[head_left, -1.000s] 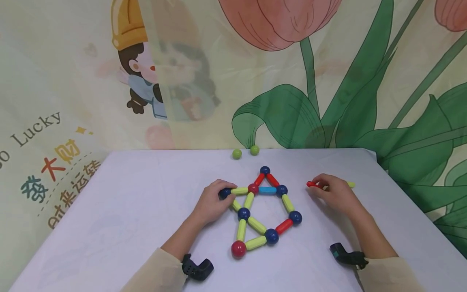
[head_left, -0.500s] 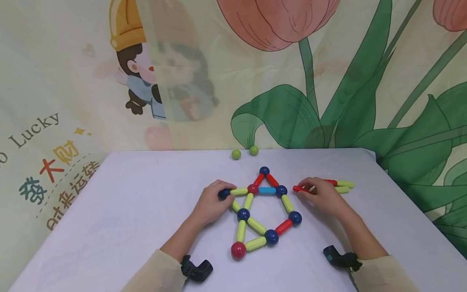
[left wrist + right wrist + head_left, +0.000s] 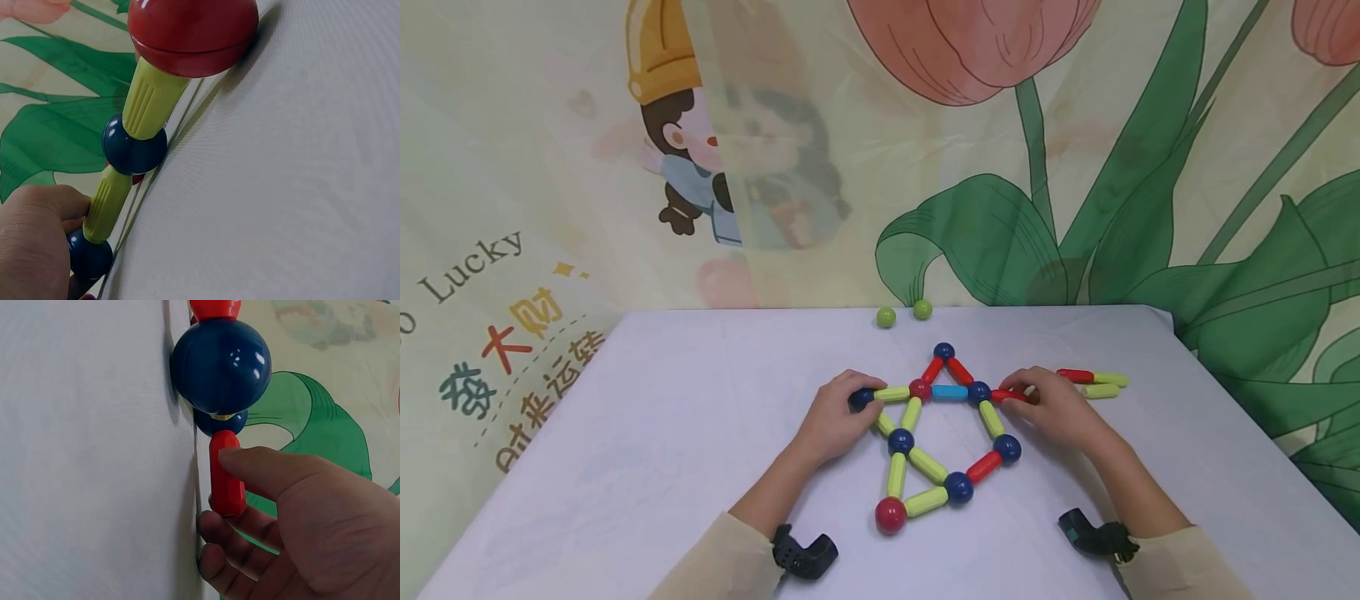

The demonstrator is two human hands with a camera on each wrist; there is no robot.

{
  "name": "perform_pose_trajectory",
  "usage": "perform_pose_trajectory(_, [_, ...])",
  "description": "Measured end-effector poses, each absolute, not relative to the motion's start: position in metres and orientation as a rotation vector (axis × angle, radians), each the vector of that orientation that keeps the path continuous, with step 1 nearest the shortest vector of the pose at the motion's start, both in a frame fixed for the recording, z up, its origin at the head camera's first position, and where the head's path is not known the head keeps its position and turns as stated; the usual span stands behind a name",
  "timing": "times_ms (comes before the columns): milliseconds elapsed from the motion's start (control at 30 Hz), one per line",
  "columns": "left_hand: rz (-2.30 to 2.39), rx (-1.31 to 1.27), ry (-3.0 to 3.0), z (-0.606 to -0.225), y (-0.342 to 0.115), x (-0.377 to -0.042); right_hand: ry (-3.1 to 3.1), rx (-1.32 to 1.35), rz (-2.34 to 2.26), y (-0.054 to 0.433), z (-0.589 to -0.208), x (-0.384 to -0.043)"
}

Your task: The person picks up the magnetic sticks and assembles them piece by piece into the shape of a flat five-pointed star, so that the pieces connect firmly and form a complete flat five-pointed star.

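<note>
A flat frame of coloured rods and balls lies on the table. At its left corner my left hand [image 3: 837, 417] grips a dark blue ball [image 3: 859, 401], which joins two yellow-green rods. My right hand [image 3: 1060, 408] pinches a red rod [image 3: 226, 478] between thumb and fingers. That rod's far end meets the blue ball [image 3: 979, 392] on the frame's upper right. A blue rod [image 3: 950, 392] runs from there to a small red ball [image 3: 920, 389]. The large red ball [image 3: 891, 516] forms the near corner; it looms close in the left wrist view.
Behind my right hand lie a loose red rod [image 3: 1077, 376] and two yellow-green rods [image 3: 1110, 379]. Two green balls [image 3: 886, 317] sit at the table's back edge, before a printed backdrop. Black cameras [image 3: 805, 553] are strapped to both wrists.
My right hand has brought the red rod leftward from the loose rods to the frame's upper-right blue ball. The loose rods behind it have come into view. My left hand has stayed put.
</note>
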State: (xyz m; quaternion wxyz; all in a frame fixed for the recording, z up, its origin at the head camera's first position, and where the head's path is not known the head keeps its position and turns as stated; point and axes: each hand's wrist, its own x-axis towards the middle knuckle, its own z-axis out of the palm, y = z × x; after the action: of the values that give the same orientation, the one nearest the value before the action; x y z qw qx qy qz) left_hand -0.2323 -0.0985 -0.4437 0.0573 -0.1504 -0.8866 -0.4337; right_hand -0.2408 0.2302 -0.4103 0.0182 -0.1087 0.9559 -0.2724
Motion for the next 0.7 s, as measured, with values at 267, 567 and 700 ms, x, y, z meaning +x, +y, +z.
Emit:
perform_pose_trajectory(267, [-1.326, -0.464, -2.677, -0.442, -0.099, -0.232, 2.939, -0.307, -0.862, 0.236, -0.411, -0.244])
perform_pose_trajectory(567, [-1.326, -0.457, -2.684, -0.441, -0.099, -0.231, 2.926, -0.289, -0.896, 0.245, -0.402, -0.244])
perform_pose_trajectory(700, [-1.327, -0.459, -2.683, -0.441, -0.099, -0.231, 2.926, -0.266, -0.906, 0.249, -0.4, -0.244])
